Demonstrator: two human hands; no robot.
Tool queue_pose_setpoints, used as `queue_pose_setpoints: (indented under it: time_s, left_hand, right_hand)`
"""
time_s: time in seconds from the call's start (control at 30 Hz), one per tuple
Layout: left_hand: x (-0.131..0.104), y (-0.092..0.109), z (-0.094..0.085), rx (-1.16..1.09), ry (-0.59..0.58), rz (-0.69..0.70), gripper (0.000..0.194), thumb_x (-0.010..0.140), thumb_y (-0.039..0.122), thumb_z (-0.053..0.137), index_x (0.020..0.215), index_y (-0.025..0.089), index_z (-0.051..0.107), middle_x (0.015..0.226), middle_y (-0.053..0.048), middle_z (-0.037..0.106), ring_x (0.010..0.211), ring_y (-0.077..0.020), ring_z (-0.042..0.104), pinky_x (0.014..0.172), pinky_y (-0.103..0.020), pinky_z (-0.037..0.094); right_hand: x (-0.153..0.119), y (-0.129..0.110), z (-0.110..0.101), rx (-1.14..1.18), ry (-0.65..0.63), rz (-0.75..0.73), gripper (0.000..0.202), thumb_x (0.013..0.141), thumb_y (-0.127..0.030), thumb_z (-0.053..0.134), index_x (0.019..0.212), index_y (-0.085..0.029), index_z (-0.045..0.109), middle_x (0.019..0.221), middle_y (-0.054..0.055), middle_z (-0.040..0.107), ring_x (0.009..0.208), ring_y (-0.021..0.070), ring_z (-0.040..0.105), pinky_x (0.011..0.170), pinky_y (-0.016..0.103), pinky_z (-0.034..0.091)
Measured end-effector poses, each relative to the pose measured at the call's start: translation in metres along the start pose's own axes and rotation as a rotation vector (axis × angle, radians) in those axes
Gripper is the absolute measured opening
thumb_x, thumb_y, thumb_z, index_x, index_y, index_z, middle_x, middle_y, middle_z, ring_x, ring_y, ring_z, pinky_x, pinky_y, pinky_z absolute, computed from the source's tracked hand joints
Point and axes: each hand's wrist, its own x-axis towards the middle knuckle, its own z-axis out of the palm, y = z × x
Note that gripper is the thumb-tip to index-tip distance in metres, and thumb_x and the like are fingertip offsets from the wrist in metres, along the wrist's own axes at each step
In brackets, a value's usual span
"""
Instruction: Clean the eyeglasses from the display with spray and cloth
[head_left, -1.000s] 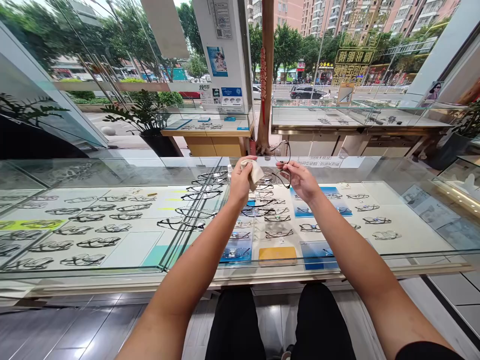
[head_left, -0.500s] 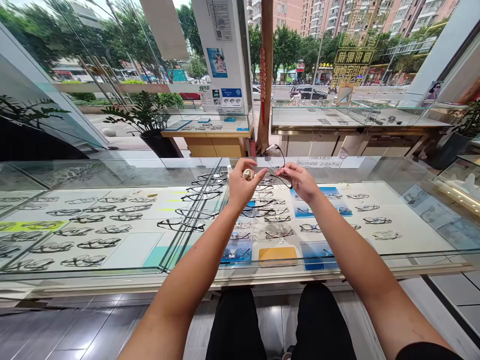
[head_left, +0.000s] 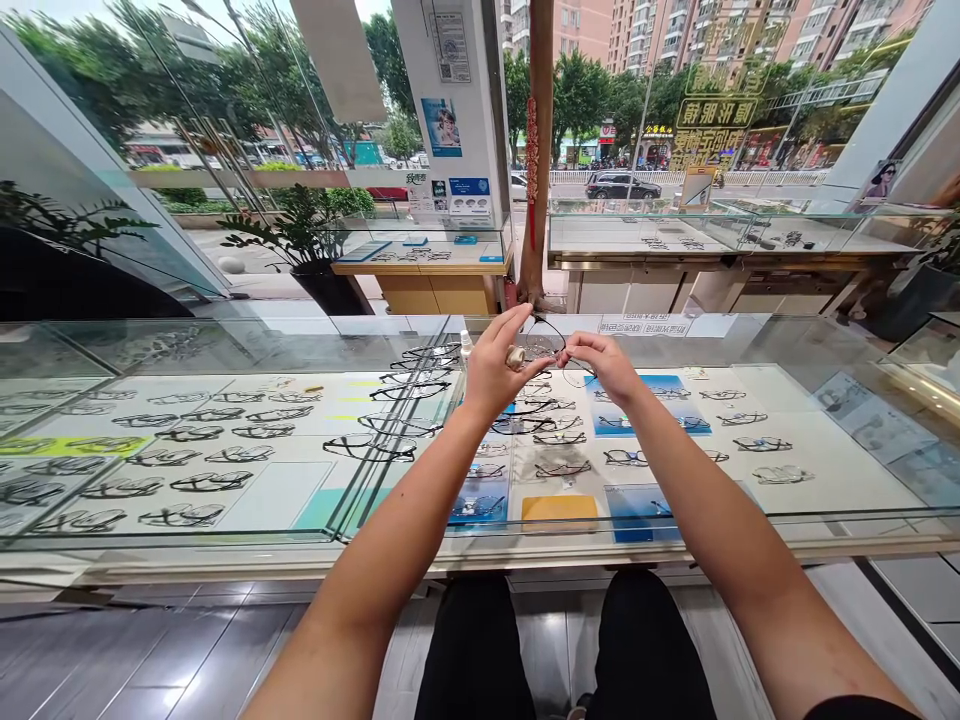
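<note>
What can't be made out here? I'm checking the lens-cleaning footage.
Head view only:
- cloth: mostly hidden in the left hand.
- glasses: thin frame, partly behind both hands; lens state too small.
- right hand: fingertips cover the frame's side.
- small bottle: label too small.

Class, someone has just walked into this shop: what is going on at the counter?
A person seated at a glass display counter holds a pair of thin dark-framed glasses up between both hands. The right hand pinches the frame, while the left hand presses a small balled-up cloth against it. Rows of spectacles lie under the glass.
</note>
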Motion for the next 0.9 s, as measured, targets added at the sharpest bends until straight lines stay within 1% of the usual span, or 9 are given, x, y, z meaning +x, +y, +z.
queue_pose_setpoints:
  time_s: [0.1,0.2,0.3,0.4,0.47,0.57,0.67,0.77,0.9]
  left_hand:
    - [0.0,-0.002,-0.001,0.01,-0.019,0.014,0.077,0.078,0.064,0.097,0.143,0.029,0.076,0.152,-0.015,0.072,0.135,-0.0377,0.07,0.113,-0.048,0.058]
    - [0.0,-0.006,-0.001,0.072,-0.028,0.08,0.078,0.081,0.066,0.094,0.146,0.028,0.075,0.149,-0.016,0.074,0.132,-0.0355,0.072,0.115,-0.047,0.059]
    - [0.0,-0.011,0.0,0.158,-0.02,0.144,0.079,0.084,0.074,0.086,0.146,0.027,0.073,0.146,-0.016,0.075,0.128,-0.0325,0.074,0.113,-0.046,0.061]
    - [-0.001,-0.015,0.002,0.209,0.018,0.198,0.078,0.087,0.077,0.081,0.145,0.026,0.072,0.144,-0.016,0.075,0.123,-0.0301,0.076,0.107,-0.043,0.063]
    - [-0.002,-0.016,0.003,0.219,0.059,0.222,0.076,0.087,0.075,0.082,0.145,0.026,0.071,0.142,-0.015,0.076,0.12,-0.0293,0.077,0.103,-0.042,0.065]
    - [-0.002,-0.015,0.004,0.217,0.174,0.224,0.073,0.087,0.072,0.085,0.142,0.026,0.07,0.137,-0.014,0.076,0.12,-0.0293,0.075,0.095,-0.041,0.065]
    - [-0.001,-0.013,0.002,0.201,0.321,0.174,0.072,0.087,0.069,0.087,0.141,0.025,0.069,0.132,-0.014,0.076,0.119,-0.0292,0.073,0.09,-0.04,0.064]
    - [0.0,-0.011,0.0,0.176,0.407,0.123,0.072,0.086,0.068,0.09,0.139,0.025,0.069,0.129,-0.013,0.074,0.114,-0.0275,0.072,0.09,-0.04,0.062]
    - [-0.001,-0.009,0.001,0.172,0.436,0.078,0.071,0.085,0.069,0.09,0.136,0.025,0.07,0.126,-0.012,0.074,0.106,-0.0257,0.071,0.089,-0.041,0.061]
  right_hand:
    - [-0.001,-0.001,-0.001,-0.021,-0.008,-0.01,0.026,0.082,-0.047,0.079,0.072,-0.024,0.074,0.078,0.003,0.073,0.087,0.0228,0.066,0.099,0.042,0.05]
    - [0.0,-0.001,-0.002,-0.044,-0.011,-0.02,0.024,0.083,-0.045,0.078,0.071,-0.024,0.073,0.077,0.002,0.073,0.084,0.0223,0.066,0.095,0.041,0.051]
    - [0.001,0.002,-0.002,-0.074,-0.017,-0.036,0.027,0.084,-0.047,0.078,0.071,-0.024,0.073,0.076,0.003,0.075,0.084,0.0231,0.068,0.093,0.042,0.053]
    - [0.001,0.005,-0.002,-0.146,0.008,-0.088,0.029,0.087,-0.05,0.075,0.073,-0.024,0.073,0.08,0.004,0.077,0.086,0.0246,0.07,0.093,0.043,0.055]
    - [0.0,0.007,-0.001,-0.216,0.08,-0.167,0.029,0.092,-0.051,0.071,0.08,-0.025,0.074,0.087,0.005,0.079,0.092,0.026,0.072,0.096,0.045,0.056]
    - [-0.003,0.009,0.001,-0.366,0.267,-0.348,0.031,0.094,-0.055,0.069,0.104,-0.027,0.075,0.111,0.007,0.081,0.11,0.0297,0.074,0.105,0.051,0.056]
    - [-0.007,0.012,0.003,-0.537,0.422,-0.497,0.048,0.092,-0.06,0.073,0.128,-0.029,0.068,0.131,0.01,0.076,0.123,0.0326,0.071,0.109,0.056,0.056]
    - [-0.008,0.015,0.005,-0.679,0.476,-0.565,0.059,0.092,-0.063,0.077,0.139,-0.03,0.063,0.135,0.012,0.074,0.123,0.0343,0.07,0.108,0.059,0.058]
    - [-0.007,0.02,0.006,-0.782,0.507,-0.592,0.062,0.096,-0.067,0.075,0.144,-0.03,0.061,0.134,0.013,0.074,0.119,0.0346,0.071,0.105,0.061,0.059]
